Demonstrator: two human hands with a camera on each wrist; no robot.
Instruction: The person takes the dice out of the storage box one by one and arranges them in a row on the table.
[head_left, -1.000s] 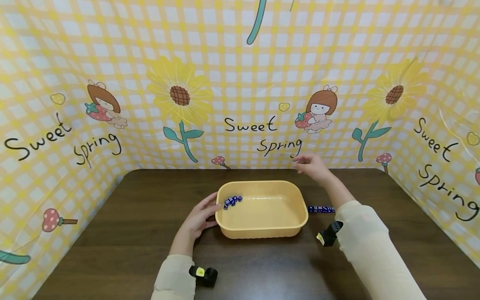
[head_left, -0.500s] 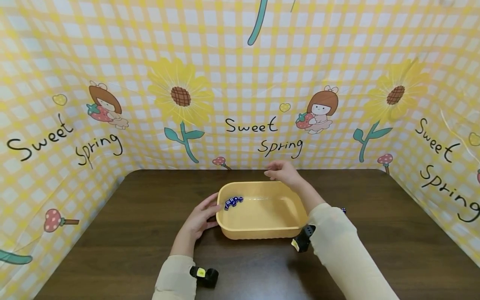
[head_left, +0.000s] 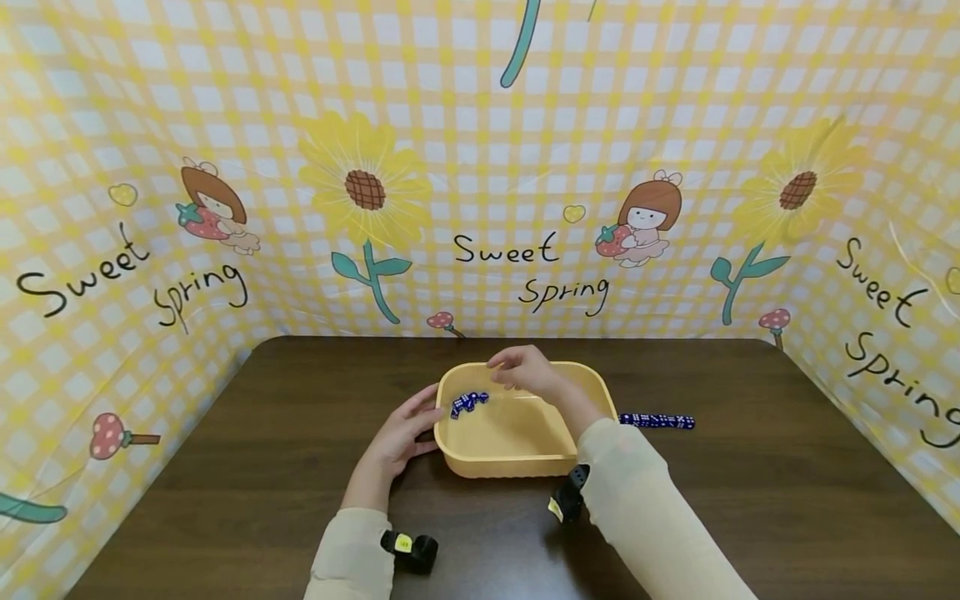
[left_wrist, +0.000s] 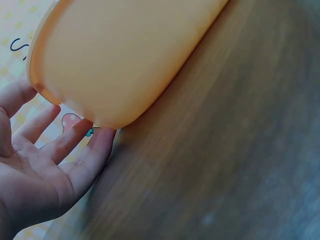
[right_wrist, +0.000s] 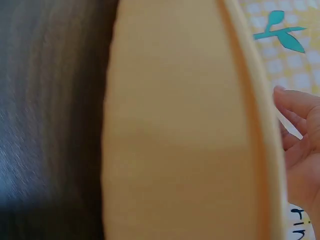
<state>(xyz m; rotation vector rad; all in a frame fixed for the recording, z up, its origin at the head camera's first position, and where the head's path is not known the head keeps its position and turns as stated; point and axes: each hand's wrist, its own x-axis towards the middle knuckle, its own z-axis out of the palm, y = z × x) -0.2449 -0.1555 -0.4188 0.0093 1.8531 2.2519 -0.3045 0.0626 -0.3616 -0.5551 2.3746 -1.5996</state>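
Note:
A yellow plastic tub [head_left: 502, 437] stands on the table. Several blue dice with white pips [head_left: 468, 403] lie clustered at its left inner end. My left hand [head_left: 397, 437] rests against the tub's left end; in the left wrist view its outstretched fingers [left_wrist: 75, 140] touch the outer wall and rim. Over the tub's far side hovers my right hand [head_left: 525, 371], fingers bent toward the thumb. Whether it pinches anything is hidden, as the tub's rim covers part of the fingers in the right wrist view. A row of blue dice [head_left: 657, 421] lies right of the tub.
The dark wooden table [head_left: 300, 467] ends at the back against a yellow checked cloth [head_left: 465, 167] printed with flowers. That cloth also rises at both sides. Each sleeve carries a black wrist camera, the left one [head_left: 412, 550] near the tub's front left.
My right hand has moved left and lower, from beyond the tub's back right corner to over its far side. More of the dice row shows now. The left hand stays at the tub.

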